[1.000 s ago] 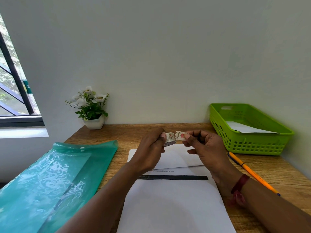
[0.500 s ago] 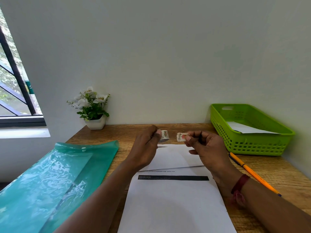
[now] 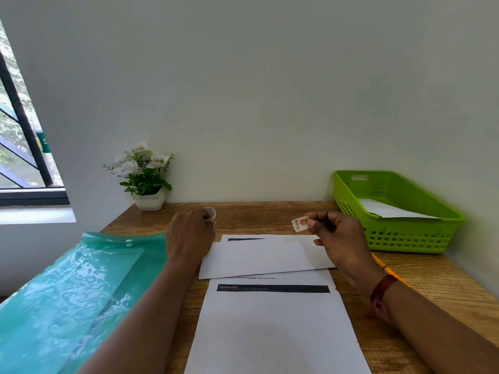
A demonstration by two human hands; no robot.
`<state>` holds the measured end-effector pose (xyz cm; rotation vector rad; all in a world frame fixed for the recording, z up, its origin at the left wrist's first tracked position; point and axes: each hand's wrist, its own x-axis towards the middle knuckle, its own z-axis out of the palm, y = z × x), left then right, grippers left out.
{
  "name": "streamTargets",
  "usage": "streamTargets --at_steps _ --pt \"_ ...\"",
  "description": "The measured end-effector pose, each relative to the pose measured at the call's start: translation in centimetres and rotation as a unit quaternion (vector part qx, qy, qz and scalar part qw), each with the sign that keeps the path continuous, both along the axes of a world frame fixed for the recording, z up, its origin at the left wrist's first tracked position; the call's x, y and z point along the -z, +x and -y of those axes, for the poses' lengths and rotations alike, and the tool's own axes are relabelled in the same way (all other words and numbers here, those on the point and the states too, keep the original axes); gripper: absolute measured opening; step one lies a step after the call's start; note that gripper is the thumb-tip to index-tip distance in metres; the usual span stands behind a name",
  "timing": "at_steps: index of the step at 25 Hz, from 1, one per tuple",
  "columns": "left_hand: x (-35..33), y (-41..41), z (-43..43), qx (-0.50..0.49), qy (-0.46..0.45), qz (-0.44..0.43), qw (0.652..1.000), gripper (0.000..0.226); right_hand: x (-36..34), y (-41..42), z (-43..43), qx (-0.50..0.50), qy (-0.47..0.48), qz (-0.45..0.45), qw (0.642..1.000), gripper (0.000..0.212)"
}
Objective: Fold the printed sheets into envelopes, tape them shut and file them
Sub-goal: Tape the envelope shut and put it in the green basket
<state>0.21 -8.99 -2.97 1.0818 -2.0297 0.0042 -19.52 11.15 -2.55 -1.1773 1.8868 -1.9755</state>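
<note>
The left hand (image 3: 189, 236) reaches out over the brown wooden surface (image 3: 445, 287), its fingers curled round a small white roll of patterned tape (image 3: 210, 213) held at the fingertips; whether the roll touches the wood cannot be told. Well apart from it, the right hand (image 3: 337, 238) is raised a little above the papers and pinches a short torn piece of cream tape with a red motif and dark script (image 3: 300, 224) between thumb and forefinger, its other fingers loosely bent. A dark red thread bracelet (image 3: 380, 290) circles the right wrist. Between the two hands lies a folded white paper envelope (image 3: 264, 257), flat and slightly askew, its near edge overlapping a white printed sheet with a black bar across it (image 3: 272, 333) that runs down towards the person. To the right stands a bright green perforated plastic basket (image 3: 399, 238) against the wall, with a folded white paper (image 3: 391, 210) lying inside it. An orange pencil (image 3: 388, 271) lies just in front of the basket, partly hidden by the right wrist. On the left a translucent teal plastic folder with a snap flap (image 3: 67, 292) lies at the surface's edge, and a small white pot of white flowers (image 3: 145, 174) stands in the far corner near a black-framed window (image 3: 16, 157).
</note>
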Motion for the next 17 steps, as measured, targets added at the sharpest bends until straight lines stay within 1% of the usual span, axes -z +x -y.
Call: streamTargets --at_steps 4,6,9,13,15,17 --pt "0.0 0.1 -0.3 -0.008 0.035 0.031 0.999 0.013 0.1 -1.6 -0.1 0.025 0.02 -0.018 0.999 0.023" --pt "0.1 0.1 -0.2 -0.007 0.062 0.038 0.997 0.013 0.2 -2.4 -0.1 0.03 0.027 -0.021 0.999 0.023" --pt "0.2 0.1 -0.1 -0.009 0.078 0.04 0.996 0.017 0.6 -3.3 0.1 0.039 0.044 -0.033 0.998 0.024" --pt "0.1 0.1 -0.6 -0.005 0.079 0.041 0.996 0.027 1.0 -4.1 0.3 0.037 0.045 -0.053 0.997 0.026" --pt "-0.3 -0.2 -1.2 -0.005 0.067 0.045 0.997 0.032 1.2 -4.4 0.3 0.038 0.056 -0.073 0.995 0.026" --pt "-1.0 -0.7 -2.3 0.017 0.047 0.038 0.998 0.034 1.2 -4.5 0.3 0.038 0.07 -0.094 0.992 0.026"
